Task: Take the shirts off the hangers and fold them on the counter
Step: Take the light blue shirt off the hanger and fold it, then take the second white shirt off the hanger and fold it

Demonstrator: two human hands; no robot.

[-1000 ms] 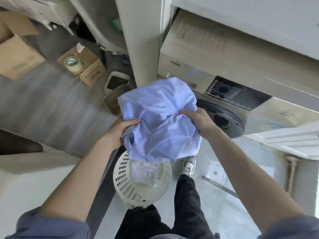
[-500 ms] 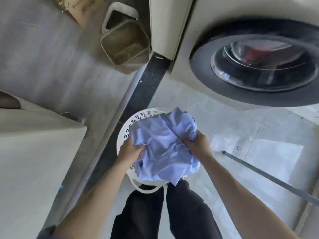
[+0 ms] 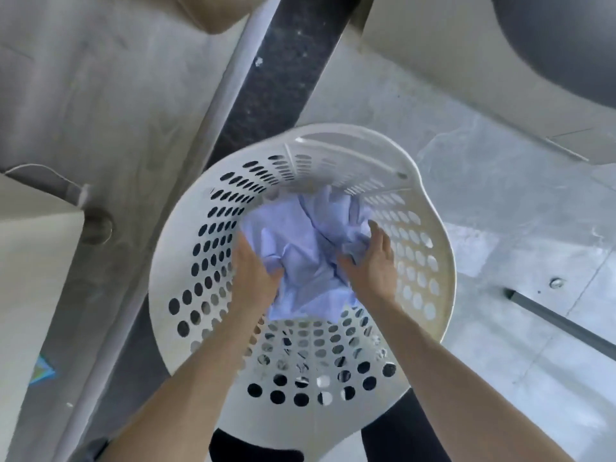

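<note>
A crumpled light blue shirt [image 3: 306,235] lies at the bottom of a round white perforated laundry basket [image 3: 333,136] on the floor. Both my hands reach down into the basket. My left hand [image 3: 255,271] lies against the shirt's left side with its fingers straight and its thumb pushed into the cloth. On the shirt's right side my right hand [image 3: 375,261] rests with its fingers spread and straight. No hanger or counter is in view.
The dark round door of a washing machine [image 3: 550,45] fills the top right. A dark threshold strip [image 3: 283,78] runs diagonally behind the basket. A grey rod [image 3: 560,325] lies on the tiled floor at right. A pale cabinet [image 3: 33,295] stands at left.
I bent down and lowered the blue shirt from chest height into the basket. Both hands, which were gripping the bundle, now lie flat on it with loosened fingers.
</note>
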